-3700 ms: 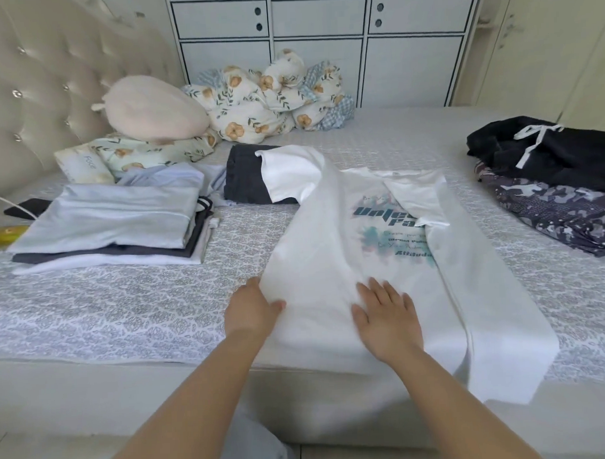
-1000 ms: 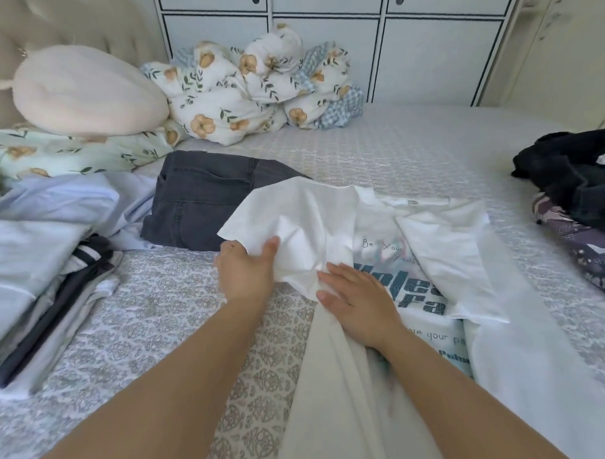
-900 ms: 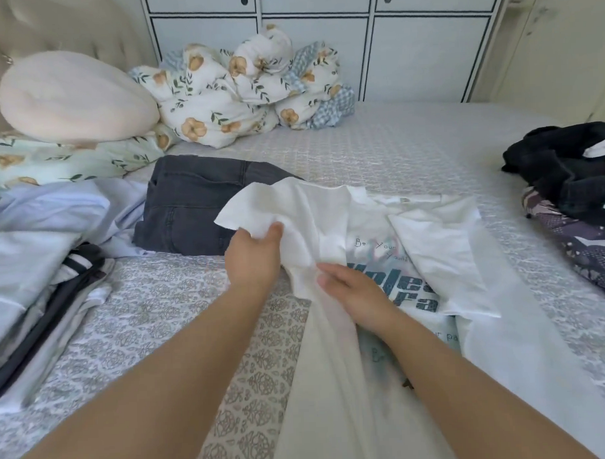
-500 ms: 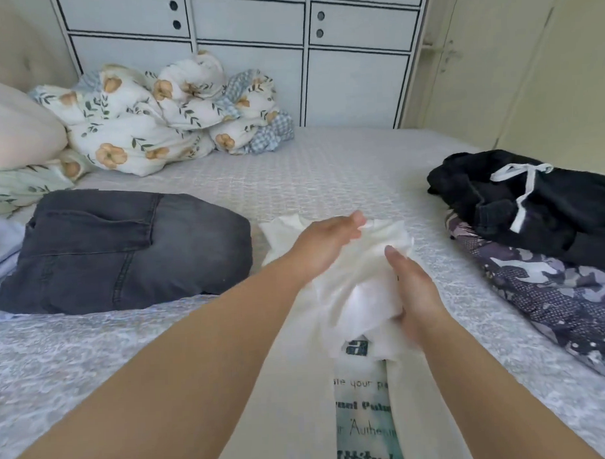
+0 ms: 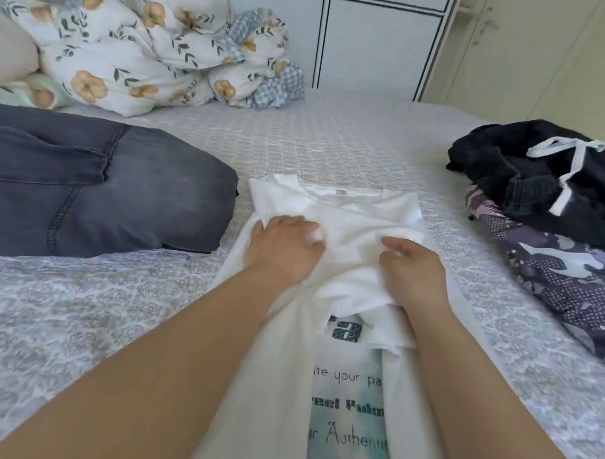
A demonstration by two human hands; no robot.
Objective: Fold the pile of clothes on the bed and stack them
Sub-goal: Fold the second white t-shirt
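The bed [image 5: 325, 139], under a pale patterned cover, is carrying a white T-shirt [image 5: 345, 221] at its middle, folded grey jeans [image 5: 97, 188] to the left, a floral quilt [image 5: 144, 53] bunched at the back, and dark clothes [image 5: 547, 200] heaped along the right.

- Open bed [image 5: 325, 132] surface runs through the upper centre of the frame.
- Folded grey jeans [image 5: 97, 192] block the left.
- Black drawstring garment [image 5: 532, 173] over patterned purple clothing [image 5: 563, 282] blocks the right.
- Floral bedding [image 5: 144, 53] closes the upper left.
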